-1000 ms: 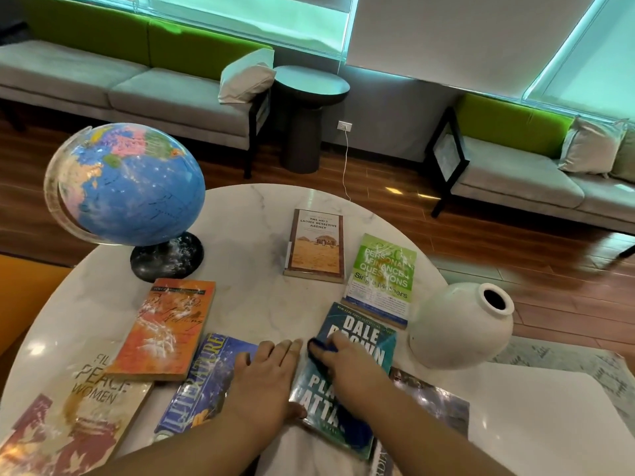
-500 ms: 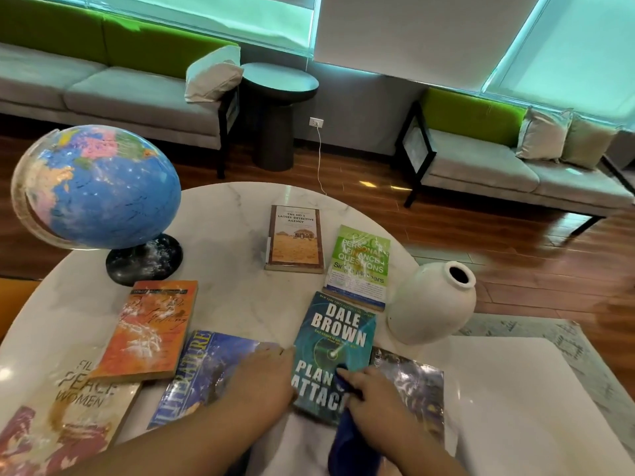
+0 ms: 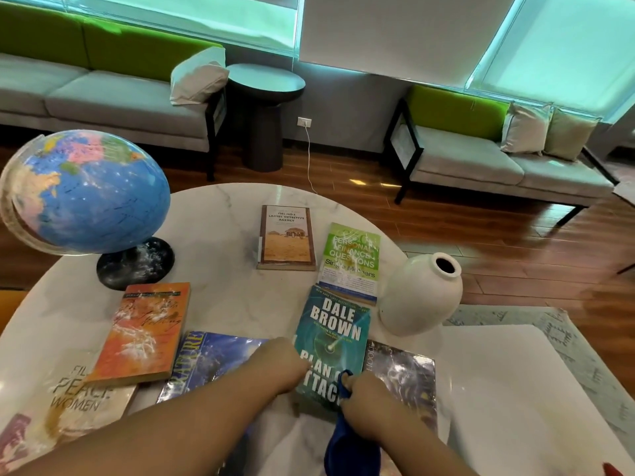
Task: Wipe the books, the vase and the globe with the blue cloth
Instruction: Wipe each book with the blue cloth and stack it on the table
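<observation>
Several books lie flat on the round marble table (image 3: 220, 235). My right hand (image 3: 372, 403) grips the blue cloth (image 3: 350, 448) at the near end of the teal Dale Brown book (image 3: 331, 338); most of the cloth hangs below my hand. My left hand (image 3: 275, 367) rests against that book's left edge, its fingers hidden, over the blue Literature book (image 3: 213, 359). The white vase (image 3: 421, 295) stands just right of the teal book. The blue globe (image 3: 87, 190) stands on a black base at the far left.
Other books: orange (image 3: 144, 333), Peace Women (image 3: 65, 403), brown (image 3: 287, 237), green (image 3: 350, 261), dark glossy (image 3: 405, 376). A white square table (image 3: 515, 389) adjoins on the right. Grey-green sofas (image 3: 113, 94) and a dark side table (image 3: 264, 108) stand behind.
My right hand has drawn the cloth down the teal book from its upper half to its near end. My left hand slid back a little and stays at the book's left edge.
</observation>
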Demonstrator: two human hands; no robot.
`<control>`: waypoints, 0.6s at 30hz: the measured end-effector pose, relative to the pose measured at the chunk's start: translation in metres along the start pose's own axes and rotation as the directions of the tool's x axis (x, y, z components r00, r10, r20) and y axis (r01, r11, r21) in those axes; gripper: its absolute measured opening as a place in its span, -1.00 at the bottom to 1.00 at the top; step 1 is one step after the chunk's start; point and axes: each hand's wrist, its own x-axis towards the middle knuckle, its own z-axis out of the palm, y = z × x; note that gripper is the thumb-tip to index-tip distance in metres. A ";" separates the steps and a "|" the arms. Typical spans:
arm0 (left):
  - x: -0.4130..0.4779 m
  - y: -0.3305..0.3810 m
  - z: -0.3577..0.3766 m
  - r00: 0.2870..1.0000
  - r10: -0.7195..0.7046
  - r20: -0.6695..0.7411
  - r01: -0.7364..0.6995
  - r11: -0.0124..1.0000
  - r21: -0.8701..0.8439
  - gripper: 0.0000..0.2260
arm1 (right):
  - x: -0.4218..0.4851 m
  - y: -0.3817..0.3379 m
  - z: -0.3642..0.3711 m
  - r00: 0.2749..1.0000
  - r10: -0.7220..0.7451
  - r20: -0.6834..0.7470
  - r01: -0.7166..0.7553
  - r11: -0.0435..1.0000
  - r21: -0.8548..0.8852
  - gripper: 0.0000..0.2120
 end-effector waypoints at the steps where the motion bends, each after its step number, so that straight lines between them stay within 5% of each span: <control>1: 0.001 -0.001 0.001 1.000 -0.012 0.021 0.014 0.997 -0.071 -0.72 | -0.001 0.000 -0.001 1.000 0.007 0.000 -0.007 1.000 0.007 -0.68; 6: 0.003 -0.018 0.011 0.992 -0.073 0.101 0.119 0.790 -0.601 -0.78 | -0.007 0.005 -0.002 0.997 -0.048 -0.059 0.052 0.996 0.067 -0.74; 12: -0.003 -0.047 -0.003 0.999 -0.003 -0.053 -0.036 0.697 -0.716 -0.83 | -0.007 0.010 -0.009 0.996 -0.041 -0.084 0.077 0.875 0.477 -0.81; 16: -0.001 -0.053 -0.031 0.999 -0.004 -0.047 -0.038 0.531 -0.847 -0.78 | 0.003 0.006 -0.017 0.989 0.008 -0.145 0.088 0.762 0.641 -0.91; 18: 0.002 -0.049 -0.043 0.998 -0.020 -0.062 -0.048 0.405 -0.913 -0.84 | 0.011 0.001 -0.021 0.997 0.010 -0.082 0.049 0.723 0.689 -0.68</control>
